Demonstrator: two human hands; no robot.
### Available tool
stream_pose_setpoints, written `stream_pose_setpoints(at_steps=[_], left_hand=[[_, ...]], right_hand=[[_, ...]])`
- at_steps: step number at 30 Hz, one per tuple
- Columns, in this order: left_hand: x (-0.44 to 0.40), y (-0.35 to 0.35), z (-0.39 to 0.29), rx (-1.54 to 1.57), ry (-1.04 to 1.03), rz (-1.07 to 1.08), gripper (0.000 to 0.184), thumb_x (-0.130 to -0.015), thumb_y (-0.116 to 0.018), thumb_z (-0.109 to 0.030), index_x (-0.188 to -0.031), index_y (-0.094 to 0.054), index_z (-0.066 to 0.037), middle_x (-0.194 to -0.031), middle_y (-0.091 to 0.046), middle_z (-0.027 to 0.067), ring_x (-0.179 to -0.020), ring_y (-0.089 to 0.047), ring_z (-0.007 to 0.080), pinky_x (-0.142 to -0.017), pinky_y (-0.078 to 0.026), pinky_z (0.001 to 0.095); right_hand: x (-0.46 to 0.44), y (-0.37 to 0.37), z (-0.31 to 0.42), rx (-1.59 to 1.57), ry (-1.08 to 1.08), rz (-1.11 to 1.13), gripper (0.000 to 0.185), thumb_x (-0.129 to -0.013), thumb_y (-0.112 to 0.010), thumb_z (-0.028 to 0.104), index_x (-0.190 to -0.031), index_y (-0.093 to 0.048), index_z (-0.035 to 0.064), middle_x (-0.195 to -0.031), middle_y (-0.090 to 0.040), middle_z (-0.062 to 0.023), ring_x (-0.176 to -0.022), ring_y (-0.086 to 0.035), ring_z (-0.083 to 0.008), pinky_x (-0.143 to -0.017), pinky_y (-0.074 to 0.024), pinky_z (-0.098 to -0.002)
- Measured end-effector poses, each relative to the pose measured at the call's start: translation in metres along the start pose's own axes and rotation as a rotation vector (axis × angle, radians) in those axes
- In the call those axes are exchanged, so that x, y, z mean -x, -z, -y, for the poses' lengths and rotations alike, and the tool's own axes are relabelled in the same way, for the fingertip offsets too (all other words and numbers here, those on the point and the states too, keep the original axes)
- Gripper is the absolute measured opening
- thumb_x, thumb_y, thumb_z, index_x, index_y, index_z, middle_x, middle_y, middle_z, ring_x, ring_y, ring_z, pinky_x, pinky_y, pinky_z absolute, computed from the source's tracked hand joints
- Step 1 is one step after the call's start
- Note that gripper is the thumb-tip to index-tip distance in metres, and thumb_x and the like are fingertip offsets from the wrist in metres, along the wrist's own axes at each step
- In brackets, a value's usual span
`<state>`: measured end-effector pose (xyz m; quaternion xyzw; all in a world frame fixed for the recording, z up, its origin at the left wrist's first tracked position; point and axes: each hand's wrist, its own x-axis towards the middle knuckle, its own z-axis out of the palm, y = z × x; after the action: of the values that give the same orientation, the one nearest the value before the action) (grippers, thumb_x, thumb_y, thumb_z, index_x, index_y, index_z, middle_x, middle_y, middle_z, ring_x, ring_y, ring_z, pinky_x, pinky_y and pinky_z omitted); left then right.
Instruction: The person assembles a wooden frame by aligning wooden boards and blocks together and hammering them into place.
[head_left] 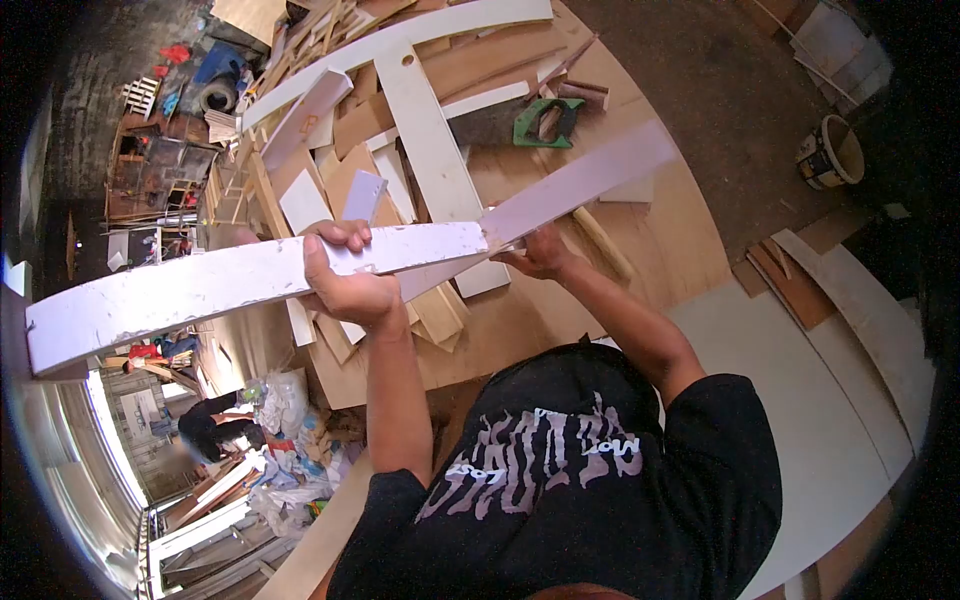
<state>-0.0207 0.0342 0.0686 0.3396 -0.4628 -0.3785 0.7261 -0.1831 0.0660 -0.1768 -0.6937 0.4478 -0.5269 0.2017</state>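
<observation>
My left hand (350, 280) is wrapped round a long white board (200, 280) with chipped edges, which reaches out to the far left. The fingers of my right hand (540, 254) are closed on the underside of a pale, slightly blurred board (590, 180) that points to the upper right. Both boards meet near the right hand; whether they are joined there I cannot tell. Beneath them lies a wooden table (660, 255) with white boards and wood strips. Beyond the right hand, a saw with a green handle (548, 122) rests on the table.
A white bucket (831, 153) stands on the floor at the right. Large pale sheets (760, 370) lie beside the table on the right. Scrap wood (335, 45) is heaped at the table's far side. Plastic bags (285, 420) and a bent-over person (215, 425) appear at the lower left.
</observation>
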Motion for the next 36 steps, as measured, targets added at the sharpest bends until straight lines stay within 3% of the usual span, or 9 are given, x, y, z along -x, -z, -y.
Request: stream_pose_setpoints(at_steps=[2,5,8,13,25,27,31,34,36], left_hand=[[0.007,-0.022,0.002,0.004,-0.136,-0.082,0.08,-0.088,-0.054,-0.016,-0.158,-0.015,-0.013,-0.066,-0.047,0.006,-0.054,-0.045,0.0144,-0.052,-0.043,0.0326],[0.009,-0.022,0.014,-0.017,-0.148,-0.047,0.082,-0.088,-0.055,-0.016,-0.158,-0.013,-0.011,-0.067,-0.048,0.0065,-0.055,-0.045,0.0144,-0.052,-0.044,0.0314],[0.013,-0.028,0.02,-0.055,-0.134,-0.055,0.084,-0.088,-0.055,-0.016,-0.159,-0.011,-0.01,-0.067,-0.049,0.0069,-0.057,-0.047,0.0149,-0.052,-0.045,0.0308],[0.022,-0.032,0.027,-0.08,-0.14,-0.073,0.084,-0.087,-0.054,-0.016,-0.159,-0.01,-0.01,-0.067,-0.05,0.0067,-0.057,-0.047,0.0151,-0.052,-0.045,0.0315],[0.049,-0.027,0.061,-0.108,-0.146,-0.084,0.085,-0.087,-0.05,-0.012,-0.159,-0.005,-0.01,-0.069,-0.048,0.0074,-0.059,-0.045,0.0152,-0.053,-0.046,0.0328],[0.054,-0.032,0.06,-0.158,-0.244,-0.029,0.061,-0.091,-0.055,-0.016,-0.145,-0.031,-0.001,-0.072,-0.051,0.0092,-0.058,-0.048,0.018,-0.058,-0.047,0.0355],[0.059,-0.031,0.062,-0.134,-0.261,-0.065,0.037,-0.09,-0.055,-0.015,-0.12,-0.046,0.004,-0.073,-0.052,0.0105,-0.058,-0.049,0.0187,-0.057,-0.047,0.0352],[0.058,-0.025,0.063,-0.174,-0.197,-0.049,0.086,-0.088,-0.051,-0.015,-0.158,-0.003,-0.004,-0.07,-0.048,0.0081,-0.06,-0.046,0.0155,-0.056,-0.047,0.0341],[0.059,-0.021,0.064,-0.165,-0.177,-0.061,0.085,-0.088,-0.052,-0.015,-0.158,-0.004,-0.004,-0.071,-0.049,0.0083,-0.061,-0.046,0.0156,-0.056,-0.047,0.0341]], right_hand=[[-0.001,-0.003,-0.005,0.065,0.001,0.016,0.064,-0.076,-0.085,0.028,-0.129,-0.055,0.0058,-0.132,-0.057,-0.0148,-0.118,-0.056,-0.0368,-0.1,-0.0431,-0.0472],[-0.002,-0.007,-0.021,-0.124,-0.081,0.012,0.066,-0.075,-0.086,0.025,-0.13,-0.055,0.0067,-0.132,-0.057,-0.0141,-0.119,-0.055,-0.0359,-0.102,-0.0423,-0.0468],[-0.003,-0.006,-0.029,0.013,0.166,-0.062,0.072,-0.072,-0.089,0.025,-0.131,-0.054,0.0059,-0.133,-0.057,-0.0142,-0.12,-0.054,-0.0344,-0.104,-0.0416,-0.0458],[0.009,-0.016,-0.042,-0.32,-0.176,0.023,0.079,-0.073,-0.087,0.037,-0.136,-0.048,0.0109,-0.126,-0.059,-0.0135,-0.121,-0.055,-0.0352,-0.106,-0.0421,-0.0471],[0.025,-0.024,-0.069,-0.054,-0.111,0.173,0.076,-0.08,-0.08,0.024,-0.144,-0.043,0.0087,-0.135,-0.052,-0.0152,-0.126,-0.05,-0.0337,-0.106,-0.0401,-0.0446],[0.026,-0.025,-0.071,-0.097,-0.132,0.175,0.076,-0.079,-0.08,0.024,-0.144,-0.043,0.0087,-0.135,-0.052,-0.0156,-0.127,-0.049,-0.0345,-0.106,-0.0398,-0.0449],[0.028,-0.018,-0.064,-0.24,-0.308,0.24,0.076,-0.078,-0.08,0.025,-0.143,-0.043,0.0088,-0.137,-0.051,-0.0162,-0.128,-0.047,-0.0354,-0.108,-0.0391,-0.0459],[0.022,-0.023,-0.073,-0.187,-0.211,0.292,0.076,-0.079,-0.08,0.027,-0.143,-0.043,0.0082,-0.138,-0.05,-0.0165,-0.129,-0.047,-0.0349,-0.109,-0.038,-0.0455],[0.025,-0.02,-0.073,-0.142,-0.192,0.278,0.076,-0.08,-0.08,0.028,-0.143,-0.042,0.0079,-0.138,-0.05,-0.0163,-0.13,-0.046,-0.0348,-0.109,-0.0377,-0.0453]])
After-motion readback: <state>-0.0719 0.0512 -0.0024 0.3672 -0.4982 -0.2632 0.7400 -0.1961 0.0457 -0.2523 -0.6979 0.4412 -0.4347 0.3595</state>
